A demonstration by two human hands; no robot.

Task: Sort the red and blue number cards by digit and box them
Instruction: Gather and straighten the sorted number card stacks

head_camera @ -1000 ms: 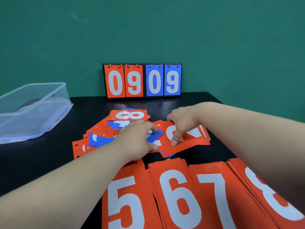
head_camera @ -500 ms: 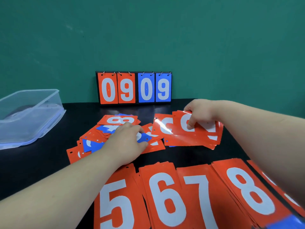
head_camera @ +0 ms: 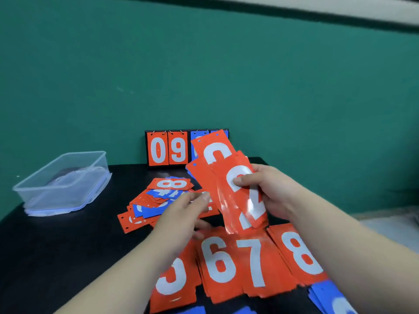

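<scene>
Right hand (head_camera: 274, 193): grasping a fan of red cards (head_camera: 217, 175), thumb laid across the front card, fingers behind. The fan is tilted and lifted off the table. The thumb covers part of the front digit, so it is unreadable. A "2" shows lower in the fan under strong glare. The rearmost card's digit is half covered and could be several numbers. Number of cards in the fan: cannot tell.

Left hand (head_camera: 181, 216): just left of the fan's lower edge, fingers stretched out and relaxed, gripping nothing. It is motion-blurred, so whether the fingertips touch the fan cannot be told.

Below both hands: sorted stacks (head_camera: 256, 264) of red cards lie side by side, reading 6, 7, 8. The leftmost is half hidden under the left forearm and is likely a 5. Under the right forearm, blue cards (head_camera: 326, 298) are cut off by the frame edge, digit incomplete.

Beyond the left hand: a loose pile (head_camera: 156, 200) of mixed red and blue cards with a red 8 on top. The lower cards are mostly buried.

Behind the fan: a scoreboard (head_camera: 167, 148) shows red "0 9". Its blue half is almost wholly hidden by the fan.

Far left of the left hand: a clear plastic box (head_camera: 63, 182) on the black table (head_camera: 56, 250). Something dark inside it is indistinct.
</scene>
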